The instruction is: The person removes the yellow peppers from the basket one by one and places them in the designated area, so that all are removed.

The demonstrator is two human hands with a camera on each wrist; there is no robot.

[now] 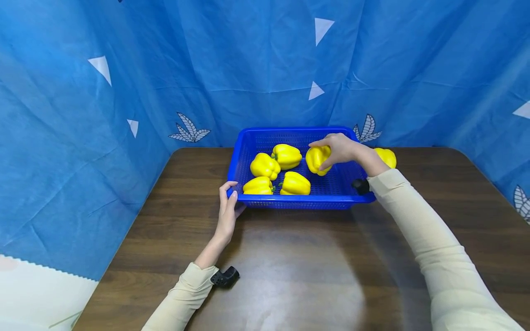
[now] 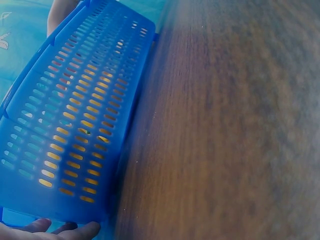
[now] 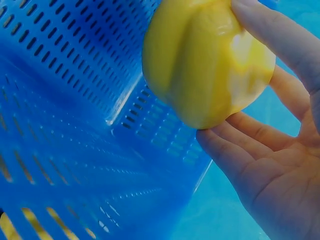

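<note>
My right hand [image 1: 340,148] grips a yellow bell pepper [image 1: 318,159] over the right half of a blue plastic basket [image 1: 298,198]. In the right wrist view, thumb and fingers stand around that bell pepper [image 3: 205,65], with the basket's slotted wall [image 3: 85,60] beside it. My left hand [image 1: 227,216] holds the basket's front left corner, thumb and fingers at the rim. The left wrist view shows its fingertips [image 2: 87,230] against the basket's end. Several other yellow bell peppers [image 1: 265,166] lie in the left and middle of the basket.
Another yellow bell pepper [image 1: 386,157] lies on the wooden table [image 1: 290,257] to the right of the basket, partly behind my right forearm. A blue patterned curtain [image 1: 265,59] hangs along the table's back and left sides. Black wrist cameras [image 1: 225,277] sit at both cuffs.
</note>
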